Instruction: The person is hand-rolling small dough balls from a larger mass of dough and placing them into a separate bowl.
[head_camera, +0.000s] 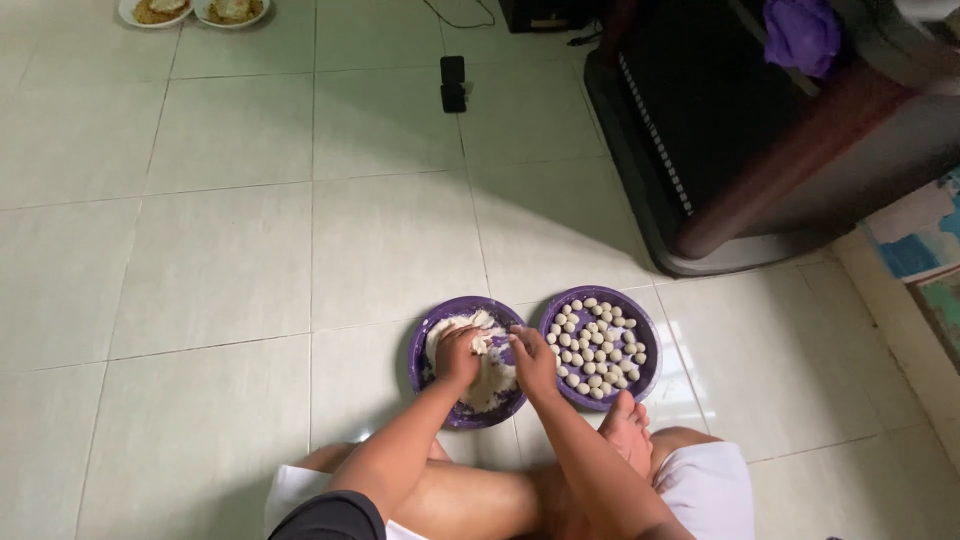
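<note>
I see my left hand (458, 355) curled onto the dough (483, 375) in the left plate (420, 350), fingers closed on a lump. My right hand (531, 360) presses the dough beside it; grip unclear. Just right of those fingers, dough balls (598, 345) fill the second plate (648, 335).

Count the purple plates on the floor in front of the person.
2: the dough plate under both hands, and the plate of dough balls beside it on the right.
</note>
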